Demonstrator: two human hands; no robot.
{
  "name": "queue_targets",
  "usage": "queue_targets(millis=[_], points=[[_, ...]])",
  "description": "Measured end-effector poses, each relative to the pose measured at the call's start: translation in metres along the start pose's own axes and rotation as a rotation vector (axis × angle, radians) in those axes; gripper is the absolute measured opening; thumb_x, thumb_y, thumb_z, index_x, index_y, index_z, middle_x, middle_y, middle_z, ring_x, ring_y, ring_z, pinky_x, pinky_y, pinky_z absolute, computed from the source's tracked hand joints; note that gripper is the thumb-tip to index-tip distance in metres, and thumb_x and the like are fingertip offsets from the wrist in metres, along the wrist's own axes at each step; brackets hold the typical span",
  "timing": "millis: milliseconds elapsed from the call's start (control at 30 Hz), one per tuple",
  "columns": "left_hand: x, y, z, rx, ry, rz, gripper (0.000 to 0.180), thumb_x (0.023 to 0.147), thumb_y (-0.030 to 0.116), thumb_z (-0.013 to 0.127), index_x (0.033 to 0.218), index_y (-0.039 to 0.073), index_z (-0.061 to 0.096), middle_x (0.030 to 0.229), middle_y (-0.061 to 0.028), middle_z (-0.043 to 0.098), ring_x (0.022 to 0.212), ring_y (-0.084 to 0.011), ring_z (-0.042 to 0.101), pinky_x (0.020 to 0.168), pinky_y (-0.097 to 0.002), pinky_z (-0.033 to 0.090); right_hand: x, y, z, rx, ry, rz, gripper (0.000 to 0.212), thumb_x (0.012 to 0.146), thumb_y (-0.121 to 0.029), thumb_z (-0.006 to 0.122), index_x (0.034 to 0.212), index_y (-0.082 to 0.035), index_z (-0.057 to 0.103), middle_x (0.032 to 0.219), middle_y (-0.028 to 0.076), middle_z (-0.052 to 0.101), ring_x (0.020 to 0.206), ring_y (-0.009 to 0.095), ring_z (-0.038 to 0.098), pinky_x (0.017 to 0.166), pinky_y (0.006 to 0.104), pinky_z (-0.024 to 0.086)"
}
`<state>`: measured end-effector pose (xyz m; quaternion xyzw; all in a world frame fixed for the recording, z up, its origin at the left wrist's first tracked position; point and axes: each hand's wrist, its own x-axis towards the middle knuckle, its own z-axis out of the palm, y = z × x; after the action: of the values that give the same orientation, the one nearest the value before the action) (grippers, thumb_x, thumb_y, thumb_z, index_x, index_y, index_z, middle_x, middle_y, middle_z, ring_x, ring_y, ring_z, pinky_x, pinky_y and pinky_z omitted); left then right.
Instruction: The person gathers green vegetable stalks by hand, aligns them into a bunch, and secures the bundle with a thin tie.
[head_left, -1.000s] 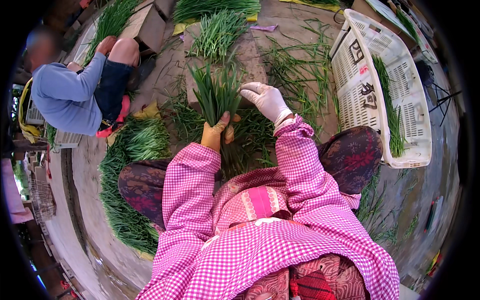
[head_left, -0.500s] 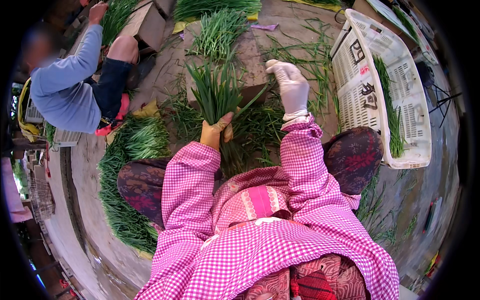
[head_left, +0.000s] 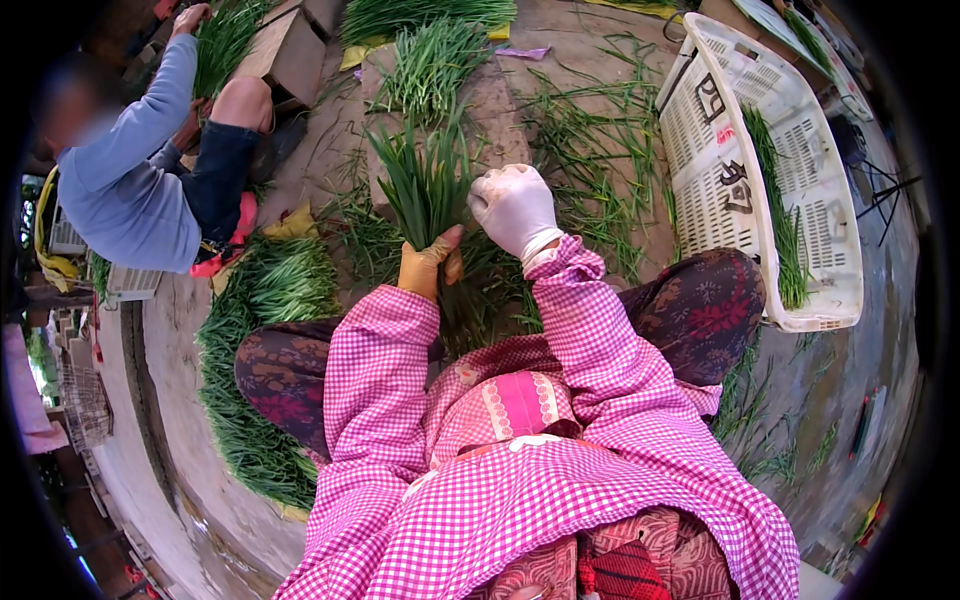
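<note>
In front of my lap, my left hand [head_left: 428, 262] in a yellowish glove is closed around a bunch of Chinese chives [head_left: 422, 190]. The leaves fan out upward, away from me, and the stem ends hang below the fist. My right hand [head_left: 515, 210] wears a white glove and is just right of the bunch, at leaf height. Its fingers are curled in; whether they pinch a leaf is hidden. Beyond the bunch, a pile of chives [head_left: 432, 70] lies on a low block [head_left: 493, 130].
A white perforated crate [head_left: 716, 185] with chives in it stands tilted at the right. Loose leaves [head_left: 600, 160] are strewn on the floor. A long heap of chives [head_left: 240, 400] curves along my left knee. At the upper left sits a co-worker [head_left: 135, 200] beside a box [head_left: 283, 55].
My right hand has swung in from the right toward the bunch, and its fingers have curled. My left hand has stayed nearly in place with the chives.
</note>
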<state>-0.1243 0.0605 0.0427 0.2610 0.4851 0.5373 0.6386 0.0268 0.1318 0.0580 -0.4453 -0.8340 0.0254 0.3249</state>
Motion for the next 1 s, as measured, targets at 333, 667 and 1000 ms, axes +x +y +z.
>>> queue_targets(millis=[333,667,1000], points=[[0.002,-0.001,-0.003,0.070,-0.052,-0.010,0.023,0.084,0.017,0.069,0.093,-0.004,0.066,0.053,-0.0044,0.053,0.036,-0.0123,0.038,0.038,-0.0286,0.027,0.003,0.042,-0.029,0.318,0.224,0.330,0.019,0.077,-0.021,0.067,0.093,-0.011,0.066,0.089,0.007,0.068,0.081,0.023,0.064,0.077,0.0368,0.048],[-0.001,-0.004,0.002,0.204,-0.008,-0.007,0.017,0.083,0.014,0.069,0.090,-0.001,0.065,0.056,-0.0024,0.052,0.037,-0.0123,0.041,0.036,-0.0266,0.027,0.013,-0.002,-0.022,0.065,0.134,-0.076,0.016,0.073,-0.028,0.069,0.083,-0.015,0.066,0.087,0.002,0.065,0.090,0.022,0.059,0.096,0.0408,0.036],[0.004,-0.010,-0.001,0.149,-0.073,0.003,0.015,0.084,0.015,0.069,0.085,0.002,0.062,0.059,-0.0002,0.051,0.039,-0.0119,0.043,0.035,-0.0263,0.028,0.005,-0.003,-0.008,-0.070,0.238,0.053,0.010,0.073,-0.021,0.064,0.076,-0.011,0.062,0.079,0.005,0.061,0.086,0.024,0.057,0.091,0.0406,0.038]])
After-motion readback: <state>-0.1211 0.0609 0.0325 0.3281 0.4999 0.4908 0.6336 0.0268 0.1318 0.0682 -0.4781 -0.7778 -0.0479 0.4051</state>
